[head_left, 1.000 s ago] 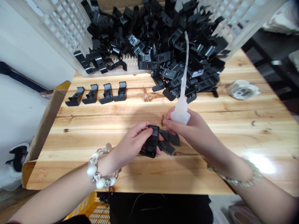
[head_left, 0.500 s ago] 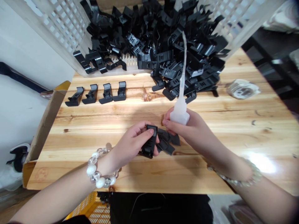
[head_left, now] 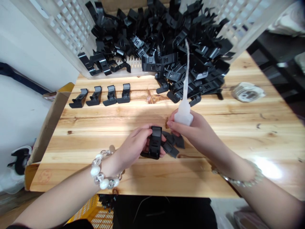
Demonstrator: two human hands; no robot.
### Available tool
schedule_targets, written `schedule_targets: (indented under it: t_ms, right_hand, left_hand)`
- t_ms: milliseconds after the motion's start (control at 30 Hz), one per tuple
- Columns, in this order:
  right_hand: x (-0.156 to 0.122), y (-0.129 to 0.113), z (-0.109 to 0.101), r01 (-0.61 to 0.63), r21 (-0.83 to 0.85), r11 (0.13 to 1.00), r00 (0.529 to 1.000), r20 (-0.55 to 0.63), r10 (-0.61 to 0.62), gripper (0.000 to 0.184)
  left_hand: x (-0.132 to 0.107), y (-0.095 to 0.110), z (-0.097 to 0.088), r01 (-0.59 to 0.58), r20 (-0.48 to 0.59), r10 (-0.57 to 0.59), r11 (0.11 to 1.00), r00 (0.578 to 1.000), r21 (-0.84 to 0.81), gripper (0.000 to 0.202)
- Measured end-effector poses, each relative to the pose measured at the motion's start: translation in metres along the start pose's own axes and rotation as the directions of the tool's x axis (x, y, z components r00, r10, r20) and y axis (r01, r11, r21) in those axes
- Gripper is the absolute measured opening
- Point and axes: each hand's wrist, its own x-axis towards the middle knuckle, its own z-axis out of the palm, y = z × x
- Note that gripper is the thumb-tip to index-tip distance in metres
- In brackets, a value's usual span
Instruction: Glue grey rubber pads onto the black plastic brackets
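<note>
A yellow crate (head_left: pixel 89 214) shows below the near edge of the worktop (head_left: pixel 71 143). Above that edge, the left hand (head_left: pixel 135 143) curls closed around a black plastic clip (head_left: pixel 155 143). The right hand (head_left: pixel 196 133) grips a white squeeze bottle (head_left: pixel 183 117) between fingers and thumb, its long thin nozzle pointing far. Dark flat pieces (head_left: pixel 170 144) lie just right of the clip. Farther off, four black clips (head_left: pixel 100 97) stand in a row at left, a heap of black clips (head_left: pixel 186 66) spills from a white plastic crate (head_left: pixel 68 28), and a clear wrapped roll (head_left: pixel 247 92) lies at right.
</note>
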Motion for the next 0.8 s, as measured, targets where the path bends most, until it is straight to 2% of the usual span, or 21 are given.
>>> schedule_targets:
  t_ms: [167, 233, 367, 500, 567, 667, 700, 800]
  right_hand:
    - [0.005, -0.001, -0.005, -0.003, -0.045, 0.999, 0.999, -0.042, 0.001, 0.02]
    - [0.007, 0.0, -0.01, 0.01, -0.06, 0.998, 0.998, -0.065, -0.014, 0.02]
    - [0.012, 0.003, -0.018, 0.047, -0.034, 0.998, 0.996, -0.07, -0.049, 0.02]
    - [0.015, 0.008, -0.022, 0.095, 0.009, 0.995, 0.994, -0.051, -0.094, 0.02]
    - [0.017, 0.01, -0.023, 0.111, 0.037, 0.993, 0.993, -0.047, -0.109, 0.019]
    - [0.019, 0.011, -0.023, 0.111, 0.075, 0.991, 0.993, -0.048, -0.107, 0.019]
    - [0.02, 0.012, -0.023, 0.109, 0.079, 0.991, 0.993, -0.049, -0.105, 0.019]
    - [0.023, 0.013, -0.023, 0.132, 0.092, 0.987, 0.991, -0.052, -0.127, 0.019]
  left_hand:
    - [0.0, 0.005, 0.0, -0.077, 0.0, 0.077, 0.993, 0.997, 0.085, 0.013]
    - [-0.001, 0.013, -0.004, -0.135, -0.038, 0.14, 0.983, 0.989, 0.128, 0.013]
    - [-0.003, 0.039, -0.018, -0.289, -0.189, 0.334, 0.929, 0.923, 0.231, 0.015]
    - [-0.002, 0.064, -0.032, -0.296, -0.264, 0.425, 0.861, 0.866, 0.415, 0.013]
    - [0.005, 0.075, -0.036, -0.301, -0.255, 0.499, 0.781, 0.829, 0.547, 0.011]
    - [0.027, 0.093, -0.038, -0.346, -0.179, 0.592, 0.66, 0.786, 0.667, 0.013]
    - [0.037, 0.099, -0.037, -0.34, -0.166, 0.598, 0.638, 0.784, 0.691, 0.013]
    - [0.07, 0.113, -0.035, -0.238, -0.183, 0.547, 0.609, 0.817, 0.756, 0.007]
